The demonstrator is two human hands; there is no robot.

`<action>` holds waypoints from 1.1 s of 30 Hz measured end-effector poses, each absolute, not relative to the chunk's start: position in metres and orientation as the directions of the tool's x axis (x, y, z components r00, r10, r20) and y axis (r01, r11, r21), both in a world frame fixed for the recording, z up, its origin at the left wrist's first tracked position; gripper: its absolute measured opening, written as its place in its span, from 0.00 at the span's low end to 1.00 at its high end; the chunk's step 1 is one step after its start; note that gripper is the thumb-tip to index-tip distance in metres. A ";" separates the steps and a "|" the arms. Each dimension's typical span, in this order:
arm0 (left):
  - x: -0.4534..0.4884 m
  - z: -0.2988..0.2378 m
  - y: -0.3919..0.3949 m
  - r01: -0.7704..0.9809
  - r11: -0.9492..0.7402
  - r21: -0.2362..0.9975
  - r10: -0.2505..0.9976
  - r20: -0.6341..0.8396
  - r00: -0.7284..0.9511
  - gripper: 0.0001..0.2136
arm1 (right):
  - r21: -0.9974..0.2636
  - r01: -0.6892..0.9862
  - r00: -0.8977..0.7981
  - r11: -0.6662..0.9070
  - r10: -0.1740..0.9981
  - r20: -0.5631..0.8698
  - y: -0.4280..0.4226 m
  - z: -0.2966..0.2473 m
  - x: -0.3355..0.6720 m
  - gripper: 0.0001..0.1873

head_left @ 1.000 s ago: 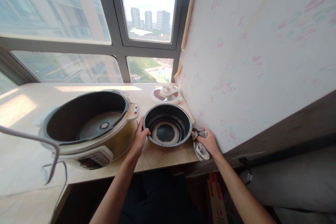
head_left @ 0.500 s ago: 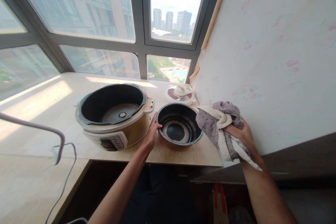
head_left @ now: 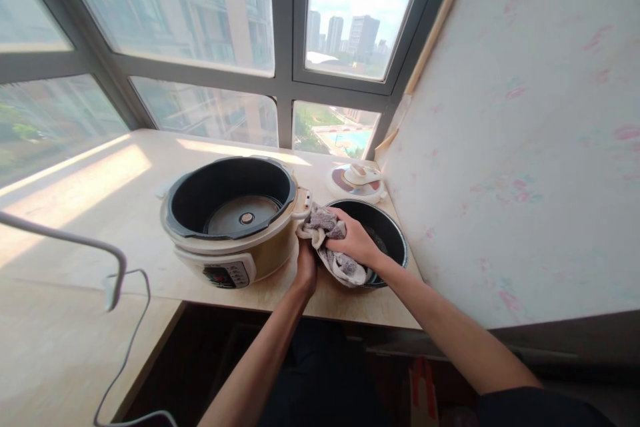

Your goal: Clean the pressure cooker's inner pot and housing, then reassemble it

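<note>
A black inner pot (head_left: 395, 240) stands on the wooden counter beside the cooker. My right hand (head_left: 353, 240) is closed on a bunched grey and white cloth (head_left: 325, 223), pressing it over the pot's left rim and inner wall. At the pot's left side is my left hand (head_left: 306, 267), its fingers largely hidden behind the cloth; it appears to steady the rim. Just left of it sits the pressure cooker body (head_left: 267, 250), lidless, with a dark, hollow inside and a control panel on its front. Behind the pot lies the white and brown cooker lid (head_left: 357, 183).
The counter (head_left: 115, 227) runs along the windows, its front edge close to my body. A floral-papered wall (head_left: 500, 180) bounds the right side. A grey metal tube (head_left: 65, 232) and a cable (head_left: 131, 333) are at the left. A bag with red handles (head_left: 423, 387) stands below.
My right hand has brought the cloth left from beside the wall onto the pot's left rim. My left hand stays at the pot. The view has shifted slightly.
</note>
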State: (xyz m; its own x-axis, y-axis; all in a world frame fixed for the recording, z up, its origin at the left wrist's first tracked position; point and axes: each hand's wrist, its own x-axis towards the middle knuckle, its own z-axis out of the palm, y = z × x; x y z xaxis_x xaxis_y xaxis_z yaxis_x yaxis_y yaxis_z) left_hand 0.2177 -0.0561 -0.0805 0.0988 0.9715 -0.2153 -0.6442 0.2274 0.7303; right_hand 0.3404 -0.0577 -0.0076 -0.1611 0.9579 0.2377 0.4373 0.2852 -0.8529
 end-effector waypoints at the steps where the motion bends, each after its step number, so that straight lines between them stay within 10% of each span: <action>1: 0.218 -0.080 -0.056 -0.648 0.247 0.721 0.967 -0.226 0.118 0.27 | -0.835 0.470 -0.143 0.286 0.958 0.247 -0.050 -0.010 0.340 0.37; 11: 0.206 -0.078 -0.047 -0.307 -0.006 0.952 0.984 0.060 0.166 0.26 | -0.394 0.879 -0.157 0.268 0.944 0.292 -0.015 -0.009 0.349 0.37; 21: 0.209 -0.064 -0.055 -0.092 -0.030 0.995 0.999 0.031 0.014 0.24 | 0.142 0.989 -0.034 0.035 0.999 -0.011 -0.036 0.025 0.391 0.31; 33: 0.214 -0.062 -0.065 -0.026 -0.010 1.000 0.990 0.007 -0.138 0.22 | -0.062 0.989 -0.148 0.137 0.815 -0.560 -0.048 0.059 0.414 0.19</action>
State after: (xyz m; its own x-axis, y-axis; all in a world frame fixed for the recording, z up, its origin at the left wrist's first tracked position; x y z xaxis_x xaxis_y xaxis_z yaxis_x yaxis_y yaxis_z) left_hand 0.2143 -0.0649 -0.0619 -0.1384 0.9903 0.0065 -0.0260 -0.0102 0.9996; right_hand 0.4141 -0.0477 0.0592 -0.1479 0.8150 -0.5602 0.9887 0.1369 -0.0618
